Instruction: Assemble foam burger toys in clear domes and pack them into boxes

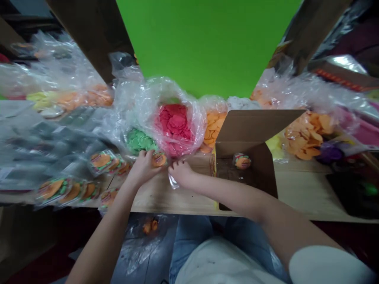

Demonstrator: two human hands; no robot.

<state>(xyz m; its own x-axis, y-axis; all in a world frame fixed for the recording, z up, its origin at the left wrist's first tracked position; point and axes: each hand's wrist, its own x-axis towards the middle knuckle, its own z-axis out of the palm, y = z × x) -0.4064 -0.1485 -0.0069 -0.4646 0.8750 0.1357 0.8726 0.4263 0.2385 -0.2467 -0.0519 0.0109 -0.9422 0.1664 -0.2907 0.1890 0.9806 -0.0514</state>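
In the middle of the bench, my left hand [144,167] is closed around a toy burger [160,159] in clear plastic, its orange top showing beyond my fingers. Close beside it, my right hand [181,173] is curled over a small clear plastic piece [173,182], whose shiny lower end sticks out below the fingers. Whether that piece is joined to the burger's pack I cannot tell. To the right stands an open cardboard box [245,126] with one packed toy burger [242,161] inside. Left of my left hand, packed burgers [102,161] lie in overlapping rows.
Plastic bags of pink pieces [174,124], green pieces [140,141] and orange pieces [213,126] line the back, before a green panel [207,43]. Clear plastic trays [44,146] pile up at left. Orange pieces [306,136] and a dark object [352,193] lie at right.
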